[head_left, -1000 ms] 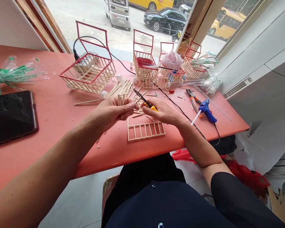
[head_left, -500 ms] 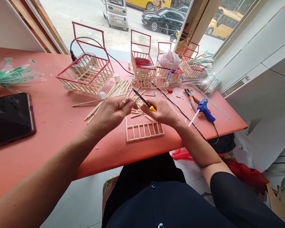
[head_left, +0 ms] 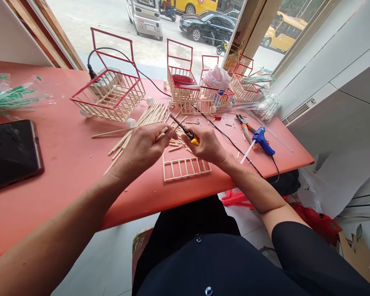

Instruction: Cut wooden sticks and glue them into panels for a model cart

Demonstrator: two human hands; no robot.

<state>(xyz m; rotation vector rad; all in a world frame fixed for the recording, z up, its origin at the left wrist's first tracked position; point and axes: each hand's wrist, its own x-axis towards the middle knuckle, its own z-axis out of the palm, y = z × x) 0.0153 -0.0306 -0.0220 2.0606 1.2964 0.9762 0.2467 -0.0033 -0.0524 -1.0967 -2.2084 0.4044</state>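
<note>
In left hand [head_left: 146, 144]: sticks [head_left: 161, 135] partly hidden | right hand [head_left: 208, 144]: tool [head_left: 190, 135] likewise

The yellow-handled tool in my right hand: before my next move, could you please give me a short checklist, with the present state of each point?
1. Yellow-handled tool gripped in right hand: ok.
2. Short wooden sticks held in left hand: ok.
3. Left hand safely away from the tool's jaws: cannot tell, the gap is too small to judge.
4. Table free of scraps: not ok, small wooden pieces lie there.
5. Ladder-like frame lying on the table: ok.
6. Glue gun cold: cannot tell.
</note>
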